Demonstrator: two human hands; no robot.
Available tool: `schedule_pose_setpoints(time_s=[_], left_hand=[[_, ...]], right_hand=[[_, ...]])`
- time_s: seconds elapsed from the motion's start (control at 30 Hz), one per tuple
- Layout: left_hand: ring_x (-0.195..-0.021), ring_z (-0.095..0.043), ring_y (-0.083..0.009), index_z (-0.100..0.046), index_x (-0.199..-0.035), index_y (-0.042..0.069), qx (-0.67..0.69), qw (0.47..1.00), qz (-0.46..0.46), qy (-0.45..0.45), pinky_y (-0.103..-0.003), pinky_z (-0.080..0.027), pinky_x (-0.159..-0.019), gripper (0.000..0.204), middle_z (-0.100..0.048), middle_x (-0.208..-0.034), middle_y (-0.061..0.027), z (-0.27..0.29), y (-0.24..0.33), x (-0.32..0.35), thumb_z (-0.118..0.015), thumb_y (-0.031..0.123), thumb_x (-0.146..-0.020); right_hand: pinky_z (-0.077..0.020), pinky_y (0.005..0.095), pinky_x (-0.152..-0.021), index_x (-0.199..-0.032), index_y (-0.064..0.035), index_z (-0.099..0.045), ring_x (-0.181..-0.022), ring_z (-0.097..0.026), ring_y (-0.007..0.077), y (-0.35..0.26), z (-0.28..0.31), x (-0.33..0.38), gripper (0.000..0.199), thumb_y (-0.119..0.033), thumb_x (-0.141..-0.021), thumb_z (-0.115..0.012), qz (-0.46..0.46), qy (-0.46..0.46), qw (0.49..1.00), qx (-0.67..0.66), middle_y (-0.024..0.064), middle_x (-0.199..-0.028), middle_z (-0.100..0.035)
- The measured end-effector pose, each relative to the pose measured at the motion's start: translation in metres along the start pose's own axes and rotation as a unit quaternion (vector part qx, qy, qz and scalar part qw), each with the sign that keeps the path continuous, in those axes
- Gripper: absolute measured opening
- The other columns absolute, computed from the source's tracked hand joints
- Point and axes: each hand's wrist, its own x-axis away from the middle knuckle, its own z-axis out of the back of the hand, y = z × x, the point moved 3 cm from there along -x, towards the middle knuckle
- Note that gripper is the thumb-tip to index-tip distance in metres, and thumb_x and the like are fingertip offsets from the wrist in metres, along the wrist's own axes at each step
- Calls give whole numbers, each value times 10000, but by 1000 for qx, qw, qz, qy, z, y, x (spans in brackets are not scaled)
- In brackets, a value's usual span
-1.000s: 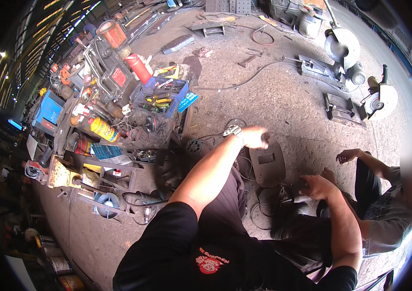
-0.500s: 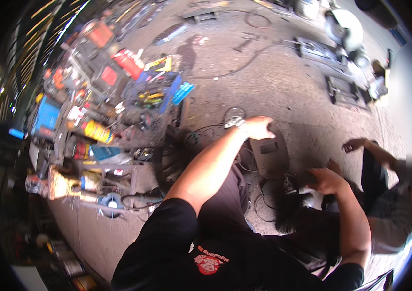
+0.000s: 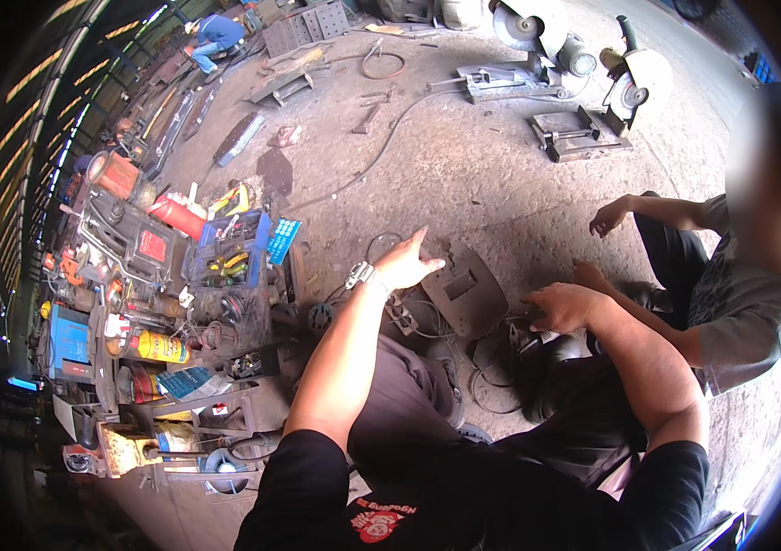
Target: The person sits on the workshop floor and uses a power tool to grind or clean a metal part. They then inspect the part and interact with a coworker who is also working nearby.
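Observation:
My left hand [image 3: 406, 264] is held out over the floor with thumb and forefinger spread and nothing in it; a metal-banded watch [image 3: 360, 274] sits on that wrist. Just right of it lies a brown welding shield [image 3: 466, 292] with a small rectangular window. My right hand [image 3: 560, 306] hovers beyond the shield's right edge, forefinger stretched to the left, other fingers partly curled. No object shows in it. Dark cables [image 3: 491, 378] loop on the floor between my legs, below the shield.
A crouching co-worker [image 3: 747, 308] is close on my right. A cart of tools [image 3: 243, 410] stands left, with a blue toolbox [image 3: 257, 241] and a yellow can [image 3: 162, 347]. Two cut-off saws [image 3: 634, 87] [image 3: 523, 28] stand far right. A person in blue [image 3: 216, 35] bends far off.
The whole view has turned, so the cart and saws sit differently in the picture. My left hand has swung left off the shield, its fingers spreading. My right hand stays near the shield.

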Motion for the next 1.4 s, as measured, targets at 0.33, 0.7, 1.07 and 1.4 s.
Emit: schedule_pose_setpoints(time_s=[0.33, 0.7, 1.07, 1.4], left_hand=[[-1317, -509, -396, -127, -1569, -8, -39, 999, 11, -36, -426, -405, -1109, 983, -532, -1380, -307, -8, 11, -5, -700, 444, -912], [-1400, -411, -400, -148, -1568, -3, -8, 997, -7, -75, -422, -350, -1165, 977, -376, -1508, -320, -4, 13, -15, -668, 505, -915], [-1382, -433, -383, -236, -1548, -4, -37, 998, -2, -53, -418, -362, -1152, 923, -425, -1485, -290, 1, 1, -9, -675, 493, -907], [-1389, -431, -374, -324, -1522, 10, -55, 997, -21, -50, -436, -358, -1162, 840, -446, -1491, -252, -5, 5, -3, -671, 466, -907]], right_hand=[[-496, 501, -912, -1283, -6, -585, -1058, -628, 448, 2, 9, 10, 570, -366, -856, -703, -33, -33, 999, -2, 261, -1056, -684], [-490, 474, -947, -1356, 20, -536, -1092, -620, 449, 16, 5, 1, 693, -410, -846, -725, -49, -60, 997, -26, 295, -1131, -659], [-494, 489, -933, -1295, -19, -590, -1069, -629, 436, 11, 0, -2, 590, -389, -853, -715, -23, -28, 999, -4, 263, -1068, -683], [-488, 487, -943, -1295, 11, -581, -1074, -628, 433, 6, -4, 3, 611, -369, -838, -723, -15, -13, 1000, 20, 266, -1070, -681]])
